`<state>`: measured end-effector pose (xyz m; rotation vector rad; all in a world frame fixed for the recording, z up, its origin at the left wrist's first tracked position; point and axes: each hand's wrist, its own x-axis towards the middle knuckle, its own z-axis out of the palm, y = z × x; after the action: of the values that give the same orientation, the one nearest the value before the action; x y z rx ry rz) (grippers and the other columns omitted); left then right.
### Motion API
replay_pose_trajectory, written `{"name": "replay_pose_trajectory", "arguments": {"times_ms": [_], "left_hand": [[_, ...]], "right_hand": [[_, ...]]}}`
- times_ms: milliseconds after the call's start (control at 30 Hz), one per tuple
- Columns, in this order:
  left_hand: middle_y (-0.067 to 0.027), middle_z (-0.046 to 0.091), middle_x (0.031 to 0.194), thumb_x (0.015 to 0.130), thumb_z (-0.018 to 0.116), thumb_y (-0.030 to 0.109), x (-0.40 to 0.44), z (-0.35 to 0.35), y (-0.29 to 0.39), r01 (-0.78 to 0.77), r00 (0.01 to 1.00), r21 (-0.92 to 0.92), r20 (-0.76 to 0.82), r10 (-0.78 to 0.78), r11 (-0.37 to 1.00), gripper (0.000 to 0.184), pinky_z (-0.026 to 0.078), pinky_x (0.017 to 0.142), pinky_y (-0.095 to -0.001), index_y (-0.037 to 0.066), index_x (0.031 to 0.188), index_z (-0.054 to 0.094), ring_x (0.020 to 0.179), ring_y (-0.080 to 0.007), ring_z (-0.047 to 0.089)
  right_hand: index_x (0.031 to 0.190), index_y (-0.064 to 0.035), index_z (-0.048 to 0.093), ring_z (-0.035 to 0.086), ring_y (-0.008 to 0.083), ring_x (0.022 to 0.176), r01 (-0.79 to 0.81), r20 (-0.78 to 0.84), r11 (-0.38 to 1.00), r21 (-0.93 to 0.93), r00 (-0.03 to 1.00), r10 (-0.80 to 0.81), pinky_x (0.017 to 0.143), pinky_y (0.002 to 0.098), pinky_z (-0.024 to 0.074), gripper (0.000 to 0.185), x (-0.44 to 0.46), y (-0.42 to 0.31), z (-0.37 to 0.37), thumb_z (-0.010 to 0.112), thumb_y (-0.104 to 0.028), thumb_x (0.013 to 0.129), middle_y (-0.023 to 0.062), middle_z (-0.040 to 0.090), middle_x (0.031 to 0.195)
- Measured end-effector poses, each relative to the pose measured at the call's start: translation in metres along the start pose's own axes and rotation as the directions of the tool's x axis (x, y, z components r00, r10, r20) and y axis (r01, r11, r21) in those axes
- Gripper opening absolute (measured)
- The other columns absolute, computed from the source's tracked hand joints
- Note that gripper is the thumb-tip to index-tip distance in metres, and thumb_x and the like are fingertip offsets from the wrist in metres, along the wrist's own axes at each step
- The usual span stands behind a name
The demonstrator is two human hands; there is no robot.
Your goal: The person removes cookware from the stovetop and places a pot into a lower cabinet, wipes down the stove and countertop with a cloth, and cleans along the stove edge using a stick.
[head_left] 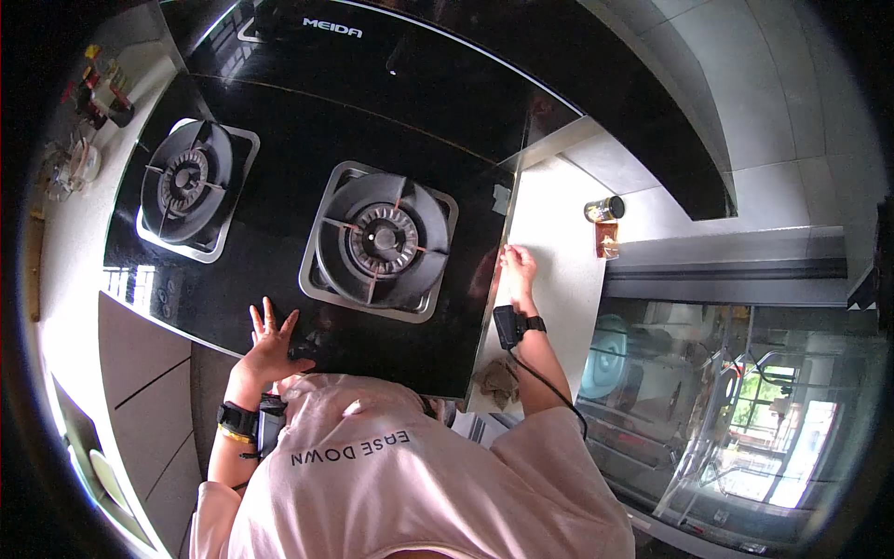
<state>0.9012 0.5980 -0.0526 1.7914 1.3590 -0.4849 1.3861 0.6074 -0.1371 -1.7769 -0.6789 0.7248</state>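
Note:
My left hand (pixel 270 346) is open, fingers spread, over the front edge of the black glass cooktop (pixel 251 279). At the cooktop's right edge is my right hand (pixel 519 270), its fingers drawn together; whether they pinch anything I cannot make out. The right burner (pixel 384 239), with its round black pan support, lies between and beyond my hands. Farther left sits a second burner (pixel 186 182). Neither burner carries a pot, and no flame shows. A crumpled brown cloth (pixel 498 382) lies on the counter below my right wrist.
A dark-lidded jar (pixel 604 210) and a small brown packet (pixel 606 239) stand on the right counter (pixel 559 205) by the wall. Several bottles (pixel 107 93) are at the far left. A black range hood (pixel 447 47) overhangs the back. Glass panels (pixel 689 410) are at right.

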Motion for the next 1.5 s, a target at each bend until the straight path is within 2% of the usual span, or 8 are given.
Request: {"name": "replay_pose_trajectory", "arguments": {"times_ms": [233, 733, 833, 1067, 1167, 1267, 1367, 1500], "left_hand": [[-0.0301, -0.016, 0.141, 0.060, 0.076, 0.046, -0.003, -0.002, 0.001, -0.011, 1.000, -0.011, -0.001, 0.011, 1.000, 0.102, 0.022, 0.102, -0.0580, 0.014, 0.140, 0.023, 0.129, -0.0515, -0.012], [-0.0310, -0.016, 0.141, 0.060, 0.077, 0.044, -0.005, -0.005, 0.004, -0.006, 1.000, -0.013, -0.001, 0.006, 1.000, 0.101, 0.022, 0.102, -0.0587, 0.013, 0.140, 0.024, 0.128, -0.0529, -0.011], [-0.0314, -0.016, 0.140, 0.060, 0.077, 0.044, -0.005, -0.006, 0.005, -0.011, 1.000, -0.018, -0.001, 0.011, 1.000, 0.102, 0.022, 0.102, -0.0588, 0.012, 0.140, 0.024, 0.128, -0.0535, -0.011], [-0.0314, -0.016, 0.141, 0.059, 0.077, 0.043, -0.003, -0.001, 0.001, -0.020, 1.000, -0.020, -0.022, 0.020, 1.000, 0.101, 0.022, 0.102, -0.0584, 0.012, 0.140, 0.025, 0.128, -0.0538, -0.011], [-0.0313, -0.016, 0.141, 0.060, 0.077, 0.042, -0.002, -0.002, 0.001, -0.025, 0.999, -0.031, -0.026, 0.024, 0.999, 0.100, 0.021, 0.102, -0.0582, 0.013, 0.140, 0.025, 0.128, -0.0536, -0.011], [-0.0312, -0.016, 0.141, 0.059, 0.077, 0.042, -0.003, -0.002, 0.001, -0.024, 0.999, -0.025, -0.024, 0.023, 0.999, 0.100, 0.021, 0.102, -0.0585, 0.013, 0.140, 0.025, 0.128, -0.0534, -0.011], [-0.0310, -0.016, 0.141, 0.059, 0.078, 0.042, -0.004, -0.005, 0.004, -0.008, 1.000, -0.021, -0.008, 0.007, 1.000, 0.100, 0.021, 0.102, -0.0591, 0.013, 0.140, 0.025, 0.128, -0.0534, -0.011], [-0.0307, -0.017, 0.141, 0.059, 0.078, 0.042, -0.002, -0.002, 0.002, -0.017, 1.000, -0.025, -0.010, 0.017, 1.000, 0.101, 0.020, 0.102, -0.0592, 0.013, 0.140, 0.024, 0.128, -0.0536, -0.012]], "right_hand": [[0.083, -0.0009, 0.062, 0.057, 0.0099, 0.061, -0.019, -0.002, 0.967, -0.253, 1.000, 0.019, 0.057, 0.0247, 0.0467, 0.008, 0.010, 0.013, -0.009, 0.061, -0.008, 0.080, 0.0028, 0.062, 0.068], [0.084, -0.0011, 0.064, 0.058, 0.0094, 0.060, 0.016, 0.001, 0.937, -0.350, 1.000, -0.017, 0.056, 0.0234, 0.0462, 0.008, 0.013, 0.002, 0.003, 0.064, -0.008, 0.079, 0.0029, 0.063, 0.068], [0.083, 0.0009, 0.061, 0.055, 0.0081, 0.057, 0.015, -0.001, 0.967, -0.255, 1.000, -0.016, 0.054, 0.0213, 0.0442, 0.006, 0.014, 0.002, 0.004, 0.061, -0.005, 0.082, 0.0023, 0.061, 0.068], [0.083, 0.0023, 0.062, 0.053, 0.0080, 0.055, -0.182, 0.009, 0.979, 0.090, 0.983, 0.182, 0.051, 0.0206, 0.0436, 0.008, 0.023, 0.002, 0.003, 0.062, -0.006, 0.081, 0.0030, 0.061, 0.067], [0.083, 0.0013, 0.062, 0.054, 0.0078, 0.056, -0.100, 0.085, 0.995, 0.001, 0.991, 0.100, 0.052, 0.0210, 0.0446, 0.008, 0.025, 0.011, -0.003, 0.062, -0.006, 0.081, 0.0030, 0.061, 0.067], [0.084, -0.0005, 0.063, 0.056, 0.0083, 0.059, 0.074, 0.043, 0.965, -0.251, 0.997, -0.066, 0.054, 0.0220, 0.0459, 0.007, 0.013, 0.007, -0.004, 0.062, -0.006, 0.081, 0.0026, 0.061, 0.067], [0.086, 0.0000, 0.062, 0.058, 0.0088, 0.062, 0.090, 0.035, 0.961, -0.261, 0.996, -0.084, 0.056, 0.0231, 0.0467, 0.007, 0.002, -0.003, -0.002, 0.059, -0.006, 0.083, 0.0030, 0.063, 0.075], [0.083, -0.0012, 0.063, 0.059, 0.0099, 0.061, 0.016, -0.003, 0.932, -0.361, 1.000, -0.018, 0.056, 0.0236, 0.0468, 0.007, -0.004, -0.013, 0.000, 0.061, -0.008, 0.081, 0.0033, 0.063, 0.070]]}}
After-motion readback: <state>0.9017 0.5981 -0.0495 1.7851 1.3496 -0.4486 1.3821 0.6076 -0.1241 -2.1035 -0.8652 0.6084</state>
